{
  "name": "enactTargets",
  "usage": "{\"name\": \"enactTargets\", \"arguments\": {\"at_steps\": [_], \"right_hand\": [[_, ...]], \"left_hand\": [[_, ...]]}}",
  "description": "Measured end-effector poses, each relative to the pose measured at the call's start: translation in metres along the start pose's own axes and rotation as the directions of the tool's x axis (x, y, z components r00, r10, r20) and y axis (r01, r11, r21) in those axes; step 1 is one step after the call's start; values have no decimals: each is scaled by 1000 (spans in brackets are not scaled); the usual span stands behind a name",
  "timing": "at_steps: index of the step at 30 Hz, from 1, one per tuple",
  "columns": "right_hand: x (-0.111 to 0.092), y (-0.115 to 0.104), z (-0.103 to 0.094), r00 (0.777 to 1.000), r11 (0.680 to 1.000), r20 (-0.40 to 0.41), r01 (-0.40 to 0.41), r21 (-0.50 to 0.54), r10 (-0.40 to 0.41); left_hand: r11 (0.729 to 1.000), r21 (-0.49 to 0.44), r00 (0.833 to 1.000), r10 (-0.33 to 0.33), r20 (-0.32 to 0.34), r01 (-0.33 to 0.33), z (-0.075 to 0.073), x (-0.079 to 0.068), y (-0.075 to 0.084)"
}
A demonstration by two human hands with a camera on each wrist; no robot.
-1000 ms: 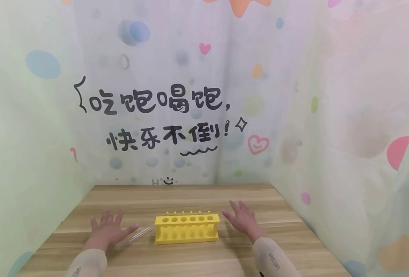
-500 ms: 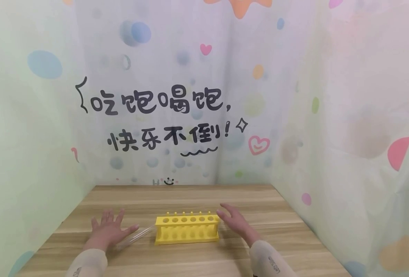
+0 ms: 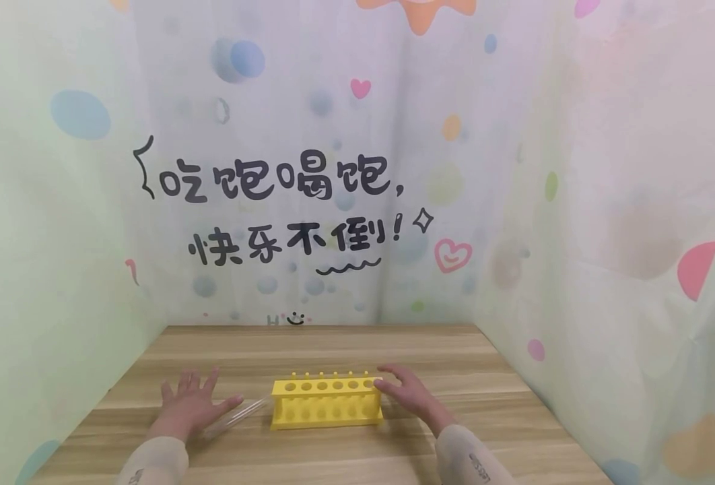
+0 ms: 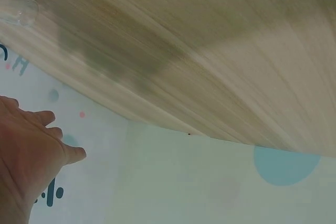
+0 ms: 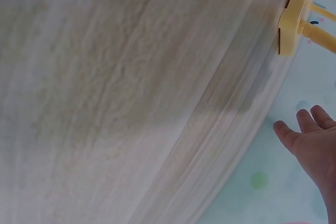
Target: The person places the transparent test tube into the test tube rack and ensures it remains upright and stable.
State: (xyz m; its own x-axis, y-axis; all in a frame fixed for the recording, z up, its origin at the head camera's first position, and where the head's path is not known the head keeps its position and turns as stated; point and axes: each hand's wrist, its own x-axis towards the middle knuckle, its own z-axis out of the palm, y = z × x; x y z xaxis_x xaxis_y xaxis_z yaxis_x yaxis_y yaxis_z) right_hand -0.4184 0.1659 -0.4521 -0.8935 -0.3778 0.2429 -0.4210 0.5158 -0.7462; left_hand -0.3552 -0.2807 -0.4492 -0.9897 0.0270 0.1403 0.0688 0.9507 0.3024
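A yellow test tube rack (image 3: 327, 426) stands upright near the middle of the table, with a row of round holes and pegs along its back. My right hand (image 3: 411, 393) is at the rack's right end, fingers extended; the thumb overlaps the end of the top bar in the head view. In the right wrist view, this hand (image 5: 315, 145) shows parted fingers, and part of the rack (image 5: 295, 17) appears above it. On the left, my left hand (image 3: 189, 406) spreads its fingers over the table. Beside its thumb, a clear test tube (image 3: 236, 419) lies slanted toward the rack.
The wood-grain table (image 3: 321, 347) is enclosed by pale printed curtains on the left, right and back. Black lettering and coloured dots mark the back curtain (image 3: 309, 283). The table's far edge meets that curtain.
My right hand has moved left, from beside the rack to its right end, and its fingers have drawn closer together. The left hand, rack and test tube stay in place.
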Motion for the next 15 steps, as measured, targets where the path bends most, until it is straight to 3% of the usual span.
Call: {"name": "enactTargets", "arguments": {"at_steps": [15], "right_hand": [[1, 3, 2, 1000, 998, 4, 22, 63, -22]], "left_hand": [[1000, -8, 1000, -8, 17, 8, -4, -4, 7]]}}
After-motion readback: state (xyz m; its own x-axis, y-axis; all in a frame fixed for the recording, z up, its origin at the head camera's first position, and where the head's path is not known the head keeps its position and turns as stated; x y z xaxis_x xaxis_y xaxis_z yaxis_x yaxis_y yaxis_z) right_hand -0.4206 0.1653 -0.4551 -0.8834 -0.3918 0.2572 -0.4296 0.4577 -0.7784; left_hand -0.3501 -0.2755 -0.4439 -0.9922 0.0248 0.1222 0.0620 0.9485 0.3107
